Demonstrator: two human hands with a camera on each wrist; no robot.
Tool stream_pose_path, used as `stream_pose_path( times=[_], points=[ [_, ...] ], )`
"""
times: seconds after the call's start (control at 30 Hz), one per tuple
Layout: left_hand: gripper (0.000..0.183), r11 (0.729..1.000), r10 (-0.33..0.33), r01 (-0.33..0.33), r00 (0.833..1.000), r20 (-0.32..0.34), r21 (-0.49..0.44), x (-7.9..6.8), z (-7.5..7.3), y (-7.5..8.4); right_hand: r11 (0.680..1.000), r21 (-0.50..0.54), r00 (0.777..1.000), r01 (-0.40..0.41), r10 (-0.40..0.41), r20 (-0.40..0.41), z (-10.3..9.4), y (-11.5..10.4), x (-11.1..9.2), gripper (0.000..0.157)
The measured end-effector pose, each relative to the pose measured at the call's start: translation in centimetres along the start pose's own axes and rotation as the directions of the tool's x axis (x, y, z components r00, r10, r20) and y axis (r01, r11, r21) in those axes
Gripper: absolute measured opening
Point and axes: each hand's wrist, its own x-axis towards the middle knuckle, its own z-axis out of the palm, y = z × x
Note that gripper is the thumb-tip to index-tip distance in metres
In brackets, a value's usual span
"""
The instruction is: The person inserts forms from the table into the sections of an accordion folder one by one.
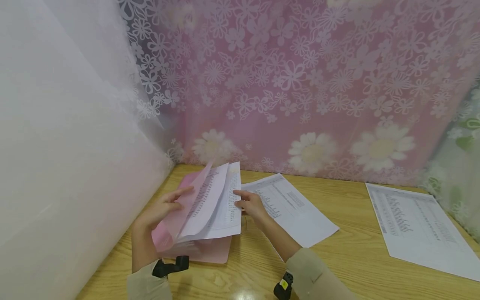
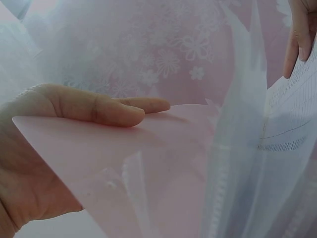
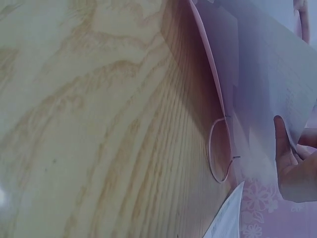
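Note:
A pink folder (image 1: 215, 252) lies opened at the left of the table. My left hand (image 1: 161, 212) holds its raised pink cover (image 1: 187, 212) by the outer edge; in the left wrist view the fingers lap over the rim of that cover (image 2: 168, 171). Inside are clear sleeves and printed sheets (image 1: 225, 227), standing partly fanned. At their right edge my right hand (image 1: 255, 208) pinches a printed page, the thumb on one face and fingers on the other, as the right wrist view shows of this hand (image 3: 299, 176).
One loose printed sheet (image 1: 300, 216) lies right of the folder, partly under the right forearm. Another printed sheet (image 1: 420, 233) is at the table's far right. A thin elastic loop (image 3: 211, 153) sticks out from the folder's edge. Flowered curtains (image 1: 262, 104) enclose the wooden table (image 1: 240, 275).

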Motion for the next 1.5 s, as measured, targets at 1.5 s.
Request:
stream_pose_path(
  times=[1.5],
  points=[
    [0.053, 1.000, 0.003, -0.004, 1.000, 0.017, 0.015, 0.1, -0.1, 0.3, 0.993, 0.079, 0.993, 0.089, -0.094, 0.068, 3.2, -0.1, -1.0, 0.054]
  ],
)
